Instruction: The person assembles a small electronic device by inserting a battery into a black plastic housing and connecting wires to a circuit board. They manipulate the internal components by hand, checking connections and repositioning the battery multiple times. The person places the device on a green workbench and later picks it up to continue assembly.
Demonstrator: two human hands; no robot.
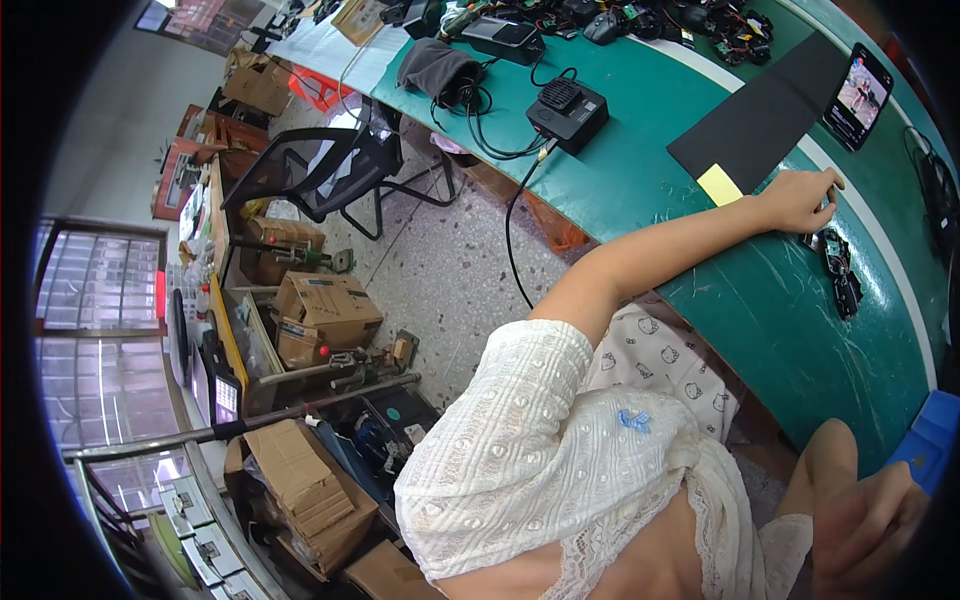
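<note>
Small, jagged black plastic assembly (840, 272): lying at right, seemingly for easy reach. Left hand (800, 202): resting beside it, loosely curled, any pinch hidden. Right hand (882, 508): showing dimly, near right; state impossible to tell.

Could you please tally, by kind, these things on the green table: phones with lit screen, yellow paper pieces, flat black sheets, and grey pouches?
Phone with lit screen: 1
Yellow paper piece: 1
Flat black sheet: 1
Grey pouch: 1
Total: 4

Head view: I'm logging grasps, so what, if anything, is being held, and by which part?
Nothing visible is held in the left hand, though its curl could hide something small; black parts lie close by. For the right hand, I cannot tell.
</note>
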